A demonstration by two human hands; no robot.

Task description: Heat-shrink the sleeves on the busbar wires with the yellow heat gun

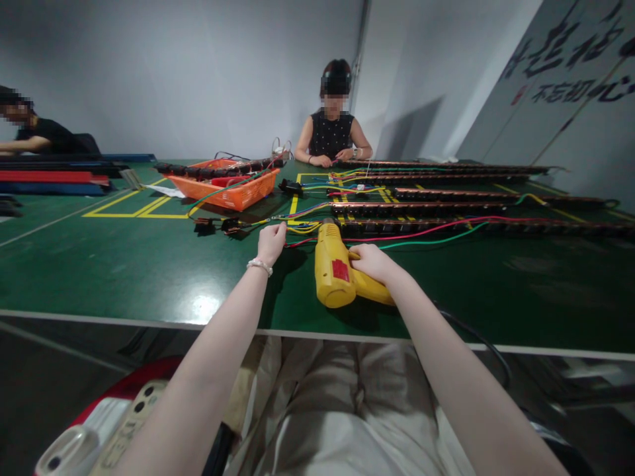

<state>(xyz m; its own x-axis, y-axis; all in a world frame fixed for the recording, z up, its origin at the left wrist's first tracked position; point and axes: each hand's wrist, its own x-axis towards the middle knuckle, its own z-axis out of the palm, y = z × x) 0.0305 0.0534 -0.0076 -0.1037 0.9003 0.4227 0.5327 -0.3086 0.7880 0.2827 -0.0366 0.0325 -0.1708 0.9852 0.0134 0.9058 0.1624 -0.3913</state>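
Note:
My right hand [373, 263] is wrapped round the handle of a yellow heat gun [331, 268], which lies on its side low over the green table. Its nozzle points away from me, at the wires and the nearest dark strip [397, 229]. To the left, my left hand [272, 243] is closed in a pinch on the coloured wires [303, 229], a beaded bracelet at its wrist. Black connectors [218, 227] lie just left of that hand. A red wire [431, 230] and a green wire [436, 242] run along the strip to the right.
Several long copper-edged strips [421, 210] lie across the table [149, 277]. An orange basket [238, 194] holds more strips. A co-worker [333, 135] sits opposite; another person [44, 135] is at far left. The gun's black cord [471, 327] hangs over the front edge.

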